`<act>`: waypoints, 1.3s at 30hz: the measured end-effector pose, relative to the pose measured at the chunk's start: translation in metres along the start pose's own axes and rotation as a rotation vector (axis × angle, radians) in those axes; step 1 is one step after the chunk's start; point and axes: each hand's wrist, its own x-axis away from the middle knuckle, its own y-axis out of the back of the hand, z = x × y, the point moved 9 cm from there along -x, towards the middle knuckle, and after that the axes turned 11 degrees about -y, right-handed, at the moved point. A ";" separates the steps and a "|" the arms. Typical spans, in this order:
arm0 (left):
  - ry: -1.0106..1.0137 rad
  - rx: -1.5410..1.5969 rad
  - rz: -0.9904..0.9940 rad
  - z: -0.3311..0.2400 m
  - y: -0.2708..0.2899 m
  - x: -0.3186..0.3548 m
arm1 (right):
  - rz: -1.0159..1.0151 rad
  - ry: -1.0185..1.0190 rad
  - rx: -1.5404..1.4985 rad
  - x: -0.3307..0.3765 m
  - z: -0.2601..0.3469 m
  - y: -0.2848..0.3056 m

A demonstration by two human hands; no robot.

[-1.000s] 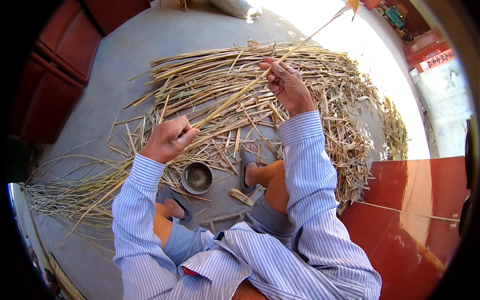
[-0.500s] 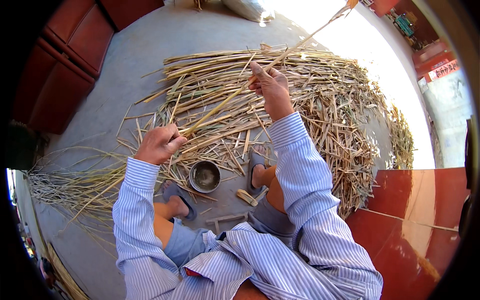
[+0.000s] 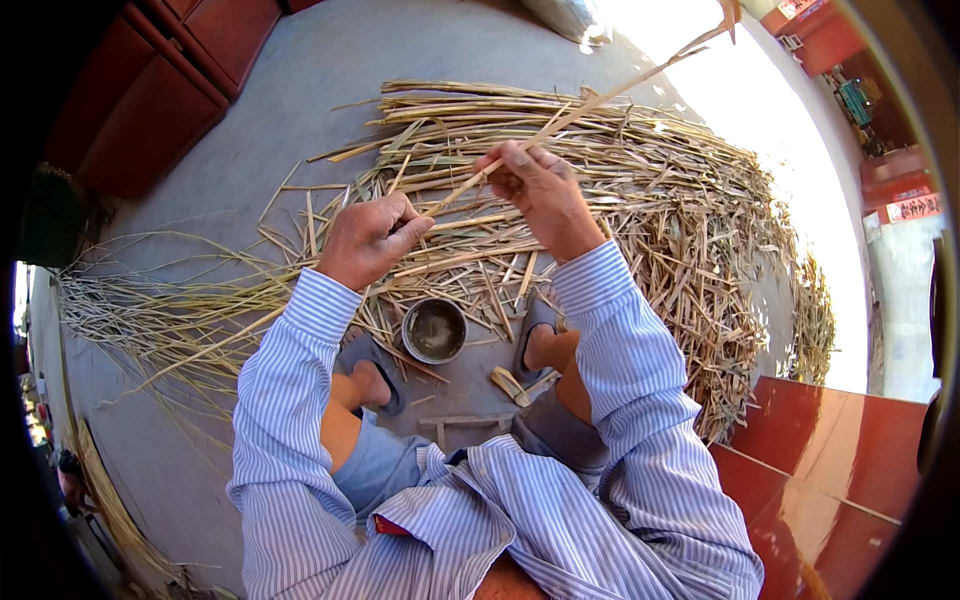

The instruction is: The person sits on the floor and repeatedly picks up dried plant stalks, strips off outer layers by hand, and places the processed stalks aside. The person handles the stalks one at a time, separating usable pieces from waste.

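Observation:
A long, dry reed stalk slants up to the far right, with a brown leaf at its tip. My left hand is closed around its near end. Further along, my right hand pinches the same stalk between thumb and fingers. Below both hands lies a spread pile of reed stalks, laid side by side on the floor. Loose dry leaf sheaths heap up at its right. Between my feet stands a round dark bowl with murky liquid in it.
Thin, pale stalks fan out on the floor at left. A short light-coloured piece and a low wooden frame lie near my knees. Dark red seats stand far left; red panels are at right. A pale sack sits at the back.
My hands have come closer together along the stalk: the left moved right and away from me, the right slightly nearer. The whole view has shifted a little.

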 end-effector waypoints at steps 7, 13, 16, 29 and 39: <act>-0.039 0.013 0.119 0.003 0.010 0.026 | -0.331 0.206 -0.165 -0.001 0.052 0.121; 0.014 0.107 0.181 0.007 0.007 0.033 | -0.174 0.206 -0.453 -0.003 0.058 0.166; 0.045 0.090 0.182 0.015 0.010 0.034 | -0.035 0.064 -0.213 -0.005 0.043 0.092; -0.145 -0.033 0.114 0.024 0.023 0.032 | -0.541 0.146 0.060 -0.009 0.046 0.160; -0.023 -0.539 -0.031 0.052 0.071 0.045 | -0.250 -0.174 -0.169 -0.048 -0.042 0.122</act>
